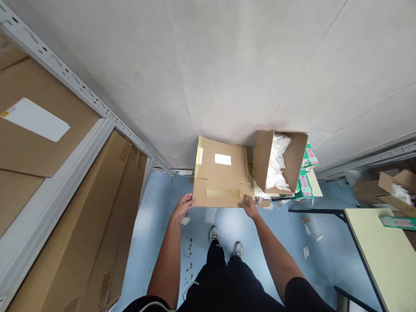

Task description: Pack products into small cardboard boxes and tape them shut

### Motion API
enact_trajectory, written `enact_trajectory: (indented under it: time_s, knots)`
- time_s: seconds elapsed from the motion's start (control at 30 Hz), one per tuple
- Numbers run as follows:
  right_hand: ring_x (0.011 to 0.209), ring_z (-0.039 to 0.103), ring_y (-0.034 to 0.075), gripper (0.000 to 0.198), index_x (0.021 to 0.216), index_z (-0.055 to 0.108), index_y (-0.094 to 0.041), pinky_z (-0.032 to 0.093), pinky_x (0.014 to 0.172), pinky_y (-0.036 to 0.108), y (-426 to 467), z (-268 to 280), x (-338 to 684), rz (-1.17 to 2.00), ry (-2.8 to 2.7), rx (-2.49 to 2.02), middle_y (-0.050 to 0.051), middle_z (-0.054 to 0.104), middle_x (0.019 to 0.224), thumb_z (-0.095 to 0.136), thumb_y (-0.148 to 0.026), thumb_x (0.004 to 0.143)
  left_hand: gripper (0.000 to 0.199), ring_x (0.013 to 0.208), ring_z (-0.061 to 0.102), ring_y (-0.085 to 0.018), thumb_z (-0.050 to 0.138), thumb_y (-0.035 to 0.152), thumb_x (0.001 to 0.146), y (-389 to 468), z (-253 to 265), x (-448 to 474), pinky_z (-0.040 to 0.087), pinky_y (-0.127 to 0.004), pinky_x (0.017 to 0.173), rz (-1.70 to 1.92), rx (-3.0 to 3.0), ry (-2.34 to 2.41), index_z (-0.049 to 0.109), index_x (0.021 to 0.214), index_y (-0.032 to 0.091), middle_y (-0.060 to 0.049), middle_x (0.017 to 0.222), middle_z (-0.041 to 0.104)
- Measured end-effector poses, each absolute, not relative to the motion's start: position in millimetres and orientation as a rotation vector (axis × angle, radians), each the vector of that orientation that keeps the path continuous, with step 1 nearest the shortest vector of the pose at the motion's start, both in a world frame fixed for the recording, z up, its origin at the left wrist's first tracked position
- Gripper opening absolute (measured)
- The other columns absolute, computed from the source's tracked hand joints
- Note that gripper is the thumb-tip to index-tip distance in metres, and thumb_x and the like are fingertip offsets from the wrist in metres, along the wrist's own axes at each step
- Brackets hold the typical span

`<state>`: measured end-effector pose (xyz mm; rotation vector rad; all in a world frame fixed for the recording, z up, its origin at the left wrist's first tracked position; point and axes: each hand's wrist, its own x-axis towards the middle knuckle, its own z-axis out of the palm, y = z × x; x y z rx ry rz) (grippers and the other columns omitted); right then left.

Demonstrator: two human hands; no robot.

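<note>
A brown cardboard box point(224, 177), flattened or shallow, is held out in front of me between both hands. White labels and strips of yellowish tape show on its surface. My left hand point(183, 206) grips its near left corner, thumb on top. At the near right corner, my right hand point(249, 206) is closed on the edge, its fingers partly hidden underneath. Just right of it stands an open cardboard carton point(263, 160) with crumpled white paper point(278, 166) inside.
Shelving with large cartons point(33, 121) rises on the left. Green and pink packages point(305, 185) lie beside the open carton. A pale table point(379, 255) stands at right, with more open boxes point(406, 187) behind. Paper scraps point(306, 252) litter the blue floor. A grey wall point(226, 60) closes off the front.
</note>
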<state>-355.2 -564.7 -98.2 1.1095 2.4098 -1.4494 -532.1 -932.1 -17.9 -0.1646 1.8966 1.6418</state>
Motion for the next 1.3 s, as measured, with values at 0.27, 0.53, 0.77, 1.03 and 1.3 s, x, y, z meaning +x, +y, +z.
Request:
enact_trajectory:
  time_s: [0.27,0.53,0.77,1.03,1.3]
  knots:
    - [0.113,0.07,0.031,0.067,0.122,0.068,-0.024,0.054,0.101,0.051,-595,-89,-327,-1.963,1.904,1.451,0.012,0.074,0.122,0.074,-0.056,0.063,0.056,0.095,0.076,-0.026,0.087,0.05,0.06,-931,38,-497,0.061,-0.035,0.077,1.928,-0.153,1.442,0.064,0.101,0.021,-0.009,0.101,0.077]
    - [0.077,0.073,0.023,0.042,0.089,0.069,-0.023,0.056,0.072,0.034,-598,-37,-314,-2.31,1.598,1.08,0.003,0.076,0.082,0.083,-0.036,0.052,0.062,0.095,0.077,-0.03,0.088,0.061,0.057,-983,99,-480,0.062,-0.042,0.082,1.972,-0.096,1.678,0.066,0.101,0.024,-0.009,0.1,0.079]
    - [0.079,0.069,0.021,0.049,0.094,0.06,-0.026,0.054,0.071,0.033,-591,48,-297,-2.4,1.874,0.79,0.0,0.073,0.085,0.085,-0.047,0.058,0.068,0.103,0.075,-0.032,0.093,0.062,0.056,-1022,185,-427,0.062,-0.046,0.093,1.862,0.051,2.079,0.073,0.106,0.021,-0.012,0.104,0.08]
    - [0.092,0.067,0.023,0.044,0.099,0.058,-0.027,0.053,0.086,0.037,-541,133,-172,-2.596,2.168,0.626,0.003,0.072,0.097,0.08,-0.045,0.065,0.076,0.108,0.074,-0.032,0.094,0.068,0.049,-932,220,-326,0.058,-0.051,0.102,1.773,0.26,2.261,0.07,0.104,0.021,-0.014,0.115,0.078]
    - [0.084,0.067,0.021,0.04,0.096,0.059,-0.025,0.054,0.077,0.034,-462,152,54,-2.812,2.28,1.152,0.002,0.072,0.098,0.082,-0.039,0.066,0.082,0.119,0.071,-0.033,0.085,0.079,0.055,-740,202,-242,0.055,-0.048,0.106,1.622,0.658,2.045,0.069,0.109,0.019,-0.017,0.122,0.076]
